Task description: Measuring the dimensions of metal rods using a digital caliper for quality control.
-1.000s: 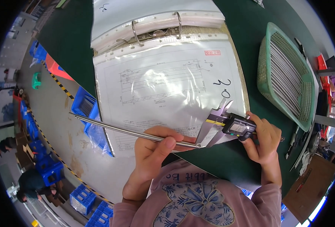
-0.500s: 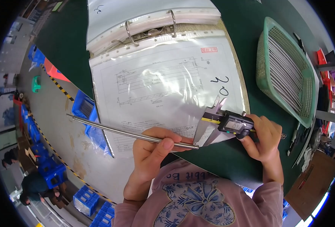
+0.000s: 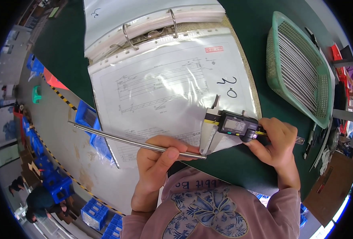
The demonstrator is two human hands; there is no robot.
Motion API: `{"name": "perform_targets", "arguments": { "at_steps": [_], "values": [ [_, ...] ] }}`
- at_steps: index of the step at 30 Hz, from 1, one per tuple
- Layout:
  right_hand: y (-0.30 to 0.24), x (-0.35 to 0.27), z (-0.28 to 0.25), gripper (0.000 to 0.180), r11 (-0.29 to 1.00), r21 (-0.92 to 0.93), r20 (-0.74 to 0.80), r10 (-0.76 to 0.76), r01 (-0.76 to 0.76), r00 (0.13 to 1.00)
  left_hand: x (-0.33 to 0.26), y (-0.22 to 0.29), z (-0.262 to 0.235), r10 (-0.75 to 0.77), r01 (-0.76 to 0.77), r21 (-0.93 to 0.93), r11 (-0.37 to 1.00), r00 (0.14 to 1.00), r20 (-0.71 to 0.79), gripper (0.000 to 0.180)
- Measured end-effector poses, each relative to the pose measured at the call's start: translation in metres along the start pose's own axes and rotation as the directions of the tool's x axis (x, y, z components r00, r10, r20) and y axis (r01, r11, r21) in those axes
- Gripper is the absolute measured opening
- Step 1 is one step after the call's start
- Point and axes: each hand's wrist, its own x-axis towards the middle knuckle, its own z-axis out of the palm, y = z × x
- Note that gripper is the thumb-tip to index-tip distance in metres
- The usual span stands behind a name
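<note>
A thin metal rod (image 3: 112, 138) is pinched between the thumb and fingers of my left hand (image 3: 157, 158), its far end pointing out to the left. Closed round the beam of a digital caliper (image 3: 235, 125) is my right hand (image 3: 278, 143). The caliper's long jaws point down and meet the rod's right end; whether they press on both sides of it is too fine to tell. Under both lies an open ring binder (image 3: 168, 79) with a technical drawing in a clear sleeve. A green plastic basket (image 3: 273, 77) at the right holds several similar rods.
The binder rests on a dark green tabletop (image 3: 256, 171). Right of the basket lie small tools, and a cardboard box (image 3: 331, 191) stands below them. Blue crates (image 3: 93, 213) stand on the floor at the left, where a person in dark clothing (image 3: 41, 201) bends over.
The caliper has shifted slightly left, its jaws now closer together at the rod's end. My left hand keeps its pinch on the rod. The whole view has shifted a little.
</note>
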Motion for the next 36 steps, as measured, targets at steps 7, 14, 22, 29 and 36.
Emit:
{"name": "perform_targets", "arguments": {
  "at_steps": [7, 14, 22, 29, 36],
  "values": [
    [-0.003, 0.0041, 0.0004, 0.036, 1.0, 0.013, 0.041, 0.003, -0.004, 0.999, -0.0021, 0.0024, -0.0029, -0.009, 0.009, -0.043, 0.999, 1.0, 0.005, 0.017],
    [-0.0023, 0.0033, 0.0, 0.033, 0.997, 0.074, 0.11, 0.024, -0.032, 0.994, -0.0008, 0.0005, -0.0031, -0.003, 0.005, -0.07, 0.998, 1.0, 0.027, 0.017],
    [-0.0043, 0.0019, 0.0018, 0.038, 0.999, 0.037, 0.072, 0.035, -0.038, 0.997, -0.0012, -0.0005, -0.0045, 0.03, -0.026, -0.087, 0.996, 0.998, 0.048, 0.017],
    [-0.0069, 0.0033, 0.0009, 0.037, 0.998, 0.017, 0.056, 0.057, -0.058, 0.997, -0.0011, -0.0001, -0.0031, 0.029, -0.025, -0.096, 0.995, 0.999, 0.036, 0.018],
    [-0.0046, 0.0027, 0.0034, 0.038, 0.999, 0.032, 0.025, 0.033, -0.033, 0.999, -0.0023, 0.0008, -0.0025, -0.007, 0.006, -0.071, 0.997, 1.0, -0.02, 0.019]
  ]
}}
